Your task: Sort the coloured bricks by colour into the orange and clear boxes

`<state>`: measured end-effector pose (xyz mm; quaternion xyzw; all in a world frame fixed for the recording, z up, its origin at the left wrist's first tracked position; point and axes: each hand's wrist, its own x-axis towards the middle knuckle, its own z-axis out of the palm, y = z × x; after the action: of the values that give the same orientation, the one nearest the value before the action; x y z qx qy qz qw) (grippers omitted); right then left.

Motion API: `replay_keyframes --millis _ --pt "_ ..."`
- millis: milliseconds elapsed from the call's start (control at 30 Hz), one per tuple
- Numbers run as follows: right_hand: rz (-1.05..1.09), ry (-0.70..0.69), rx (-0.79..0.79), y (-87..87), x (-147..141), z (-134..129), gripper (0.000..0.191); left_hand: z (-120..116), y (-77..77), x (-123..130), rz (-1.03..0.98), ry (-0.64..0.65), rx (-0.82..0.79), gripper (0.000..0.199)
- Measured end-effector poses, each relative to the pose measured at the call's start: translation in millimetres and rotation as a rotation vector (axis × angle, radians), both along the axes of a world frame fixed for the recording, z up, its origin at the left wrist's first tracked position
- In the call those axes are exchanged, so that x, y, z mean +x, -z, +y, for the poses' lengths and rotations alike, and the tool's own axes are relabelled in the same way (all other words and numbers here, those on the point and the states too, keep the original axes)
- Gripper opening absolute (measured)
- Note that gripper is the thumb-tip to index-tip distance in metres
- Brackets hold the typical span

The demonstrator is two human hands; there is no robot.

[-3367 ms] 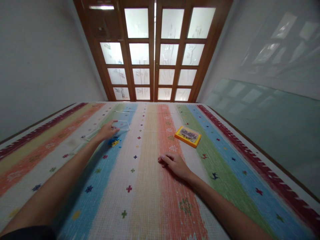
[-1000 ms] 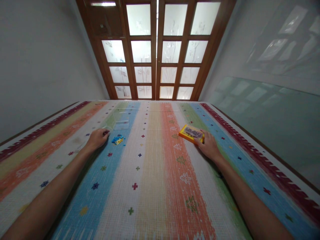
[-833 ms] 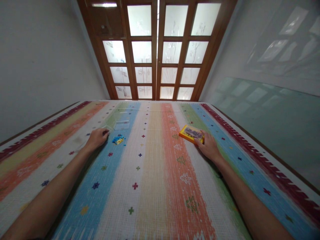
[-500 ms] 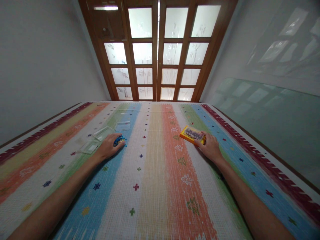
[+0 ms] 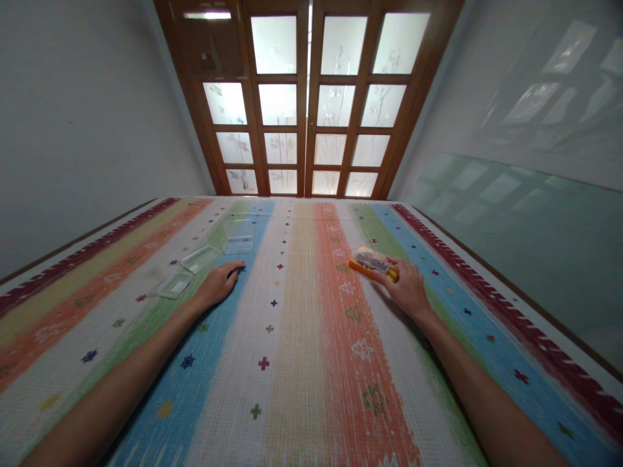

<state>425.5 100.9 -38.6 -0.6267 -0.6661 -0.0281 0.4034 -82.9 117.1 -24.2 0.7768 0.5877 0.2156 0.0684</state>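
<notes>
My left hand (image 5: 220,283) rests low over the blue stripe of the cloth, fingers curled inward and closed. Only a dark gap shows between its thumb and fingers, so whatever they hold is hidden. Beside it lie clear plastic cases: an open case (image 5: 174,285) just left of the wrist, with another clear piece (image 5: 200,257) behind it. My right hand (image 5: 407,285) grips the right end of a small yellow-orange box (image 5: 372,261) with a dark picture or see-through panel on top. The box is slightly tilted, its far end over the orange stripe.
A striped cloth (image 5: 296,337) covers the table. Farther back stands another open clear case (image 5: 238,243). Wooden doors with glass panes (image 5: 277,104) close off the far end. A pale glass panel (image 5: 525,220) leans on the right wall.
The cluster of small blue and yellow pieces at my left fingers no longer shows; those fingers have curled in. The box in my right hand has tipped a little, showing its near side.
</notes>
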Motion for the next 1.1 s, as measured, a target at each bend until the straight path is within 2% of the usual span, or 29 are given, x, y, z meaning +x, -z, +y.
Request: replay_keyframes --millis 133,233,367,500,633,800,967,1100 --pt "0.053 -0.072 0.033 -8.6 -17 -9 0.061 -1 -2.1 1 -0.016 -0.011 0.003 0.054" --pt "0.093 -0.190 0.021 -11.3 -39 -19 0.051 3 -2.1 6 -0.010 0.010 -0.006 0.061" --pt "0.094 -0.366 -0.087 -9.0 -69 -37 0.042 10 -2.0 10 -0.013 0.022 -0.002 0.049" --pt "0.042 -0.501 -0.111 -9.2 -87 -51 0.039 11 -3.2 6 -0.027 -0.022 0.039 0.043" --pt "-0.026 -0.593 -0.162 -16.6 -91 -58 0.036 5 -3.1 3 -0.028 -0.039 0.048 0.045" --pt "-0.079 -0.642 -0.201 -19.4 -90 -58 0.037 6 -1.0 5 0.001 0.007 0.009 0.064" --pt "-0.097 -0.652 -0.197 -14.4 -89 -57 0.038 12 0.0 3 0.009 0.044 -0.006 0.056" --pt "-0.119 -0.651 -0.194 -14.1 -88 -57 0.038 10 0.2 2 0.012 0.031 0.002 0.057"
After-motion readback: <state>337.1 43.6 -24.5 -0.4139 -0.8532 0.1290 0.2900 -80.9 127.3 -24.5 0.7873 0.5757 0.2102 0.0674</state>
